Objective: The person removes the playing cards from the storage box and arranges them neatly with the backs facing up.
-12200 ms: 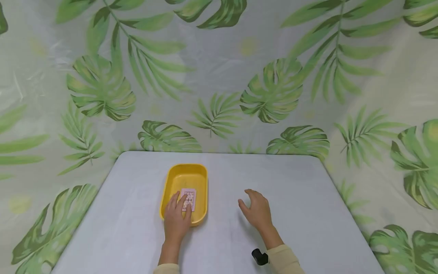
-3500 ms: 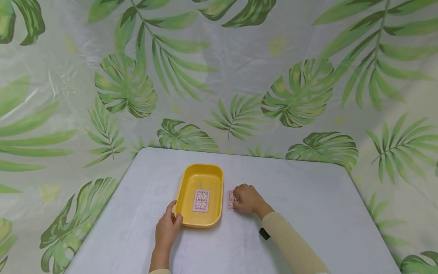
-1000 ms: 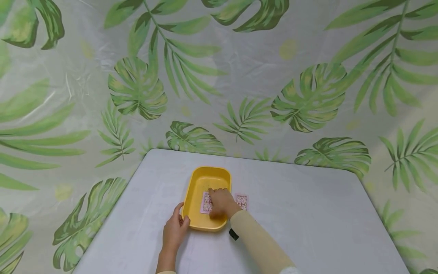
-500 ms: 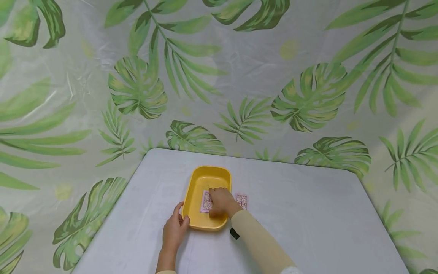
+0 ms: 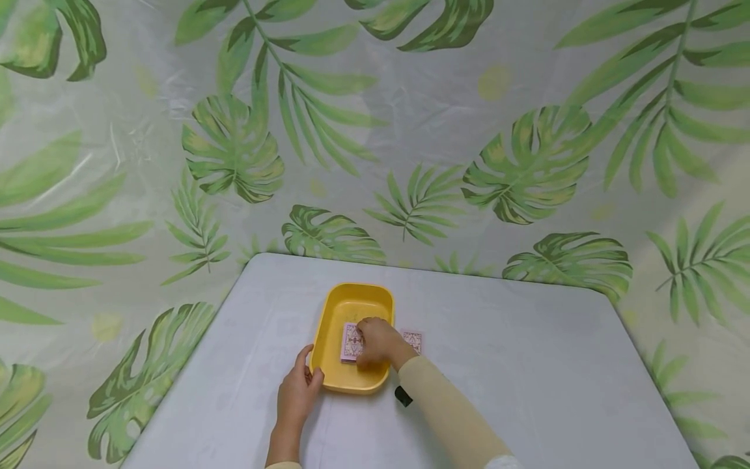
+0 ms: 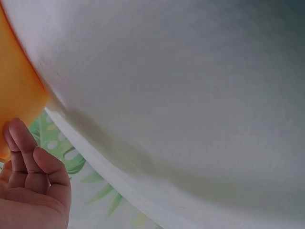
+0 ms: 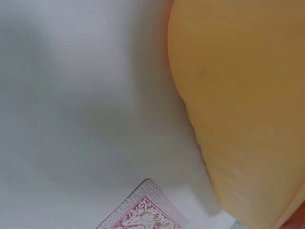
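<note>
In the head view, a yellow tray (image 5: 355, 383) stands on the white table, holding a stack of playing cards (image 5: 350, 341) with pink patterned backs, face down. My right hand (image 5: 377, 342) reaches over the tray's right wall and pinches the stack's right side with curled fingers; that side is hidden. More playing cards (image 5: 413, 341) lie on the table just right of the tray, partly behind my forearm; a corner of these cards (image 7: 143, 212) shows in the right wrist view. My left hand (image 5: 299, 391) holds the tray's near left corner, thumb and fingers at the rim.
White cloth covers the table (image 5: 527, 365). Behind it hangs a leaf-patterned sheet (image 5: 433, 130). A black device (image 5: 403, 396) is at my right wrist. The tray's wall (image 7: 238, 105) fills much of the right wrist view.
Cards have come onto the table right of the tray since the earliest frame. My right hand has moved from those cards to the stack in the tray. My left hand has moved to the rim.
</note>
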`<state>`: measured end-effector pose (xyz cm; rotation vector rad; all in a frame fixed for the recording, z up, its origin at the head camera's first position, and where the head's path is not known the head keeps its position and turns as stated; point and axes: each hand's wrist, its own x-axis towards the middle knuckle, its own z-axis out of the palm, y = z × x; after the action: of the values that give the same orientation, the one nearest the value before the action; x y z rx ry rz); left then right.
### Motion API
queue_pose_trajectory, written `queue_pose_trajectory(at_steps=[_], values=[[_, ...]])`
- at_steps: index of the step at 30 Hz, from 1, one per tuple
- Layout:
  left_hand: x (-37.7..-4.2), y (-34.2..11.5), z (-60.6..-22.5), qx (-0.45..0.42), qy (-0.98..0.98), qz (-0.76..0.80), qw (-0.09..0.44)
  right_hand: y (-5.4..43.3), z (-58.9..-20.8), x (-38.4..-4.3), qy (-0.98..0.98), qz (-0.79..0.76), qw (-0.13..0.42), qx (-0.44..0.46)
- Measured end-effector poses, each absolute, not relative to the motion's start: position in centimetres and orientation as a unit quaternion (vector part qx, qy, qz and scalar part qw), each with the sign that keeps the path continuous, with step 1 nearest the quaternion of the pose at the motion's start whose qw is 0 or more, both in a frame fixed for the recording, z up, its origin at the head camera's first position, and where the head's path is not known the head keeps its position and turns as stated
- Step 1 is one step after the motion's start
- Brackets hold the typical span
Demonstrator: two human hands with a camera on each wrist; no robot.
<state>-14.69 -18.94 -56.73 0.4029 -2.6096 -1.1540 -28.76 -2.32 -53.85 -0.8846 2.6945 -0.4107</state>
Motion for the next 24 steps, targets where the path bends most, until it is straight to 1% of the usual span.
queue_pose_trajectory(at_steps=[8, 18, 24], values=[[-14.7, -18.9, -56.8, 0.141, -0.898, -0.394, 0.133, -2.1, -53.9, -28.9, 0.927, -0.156, 0.135, -0.314], [-14.8, -18.9, -57.0, 0.135, -0.901, -0.391, 0.134, -1.4, -52.9, -28.9, 0.913, -0.188, 0.132, -0.338], [-14.8, -18.9, -56.8, 0.142, -0.901, -0.393, 0.119, -0.8, -52.4, -29.2, 0.908, -0.182, 0.105, -0.362]])
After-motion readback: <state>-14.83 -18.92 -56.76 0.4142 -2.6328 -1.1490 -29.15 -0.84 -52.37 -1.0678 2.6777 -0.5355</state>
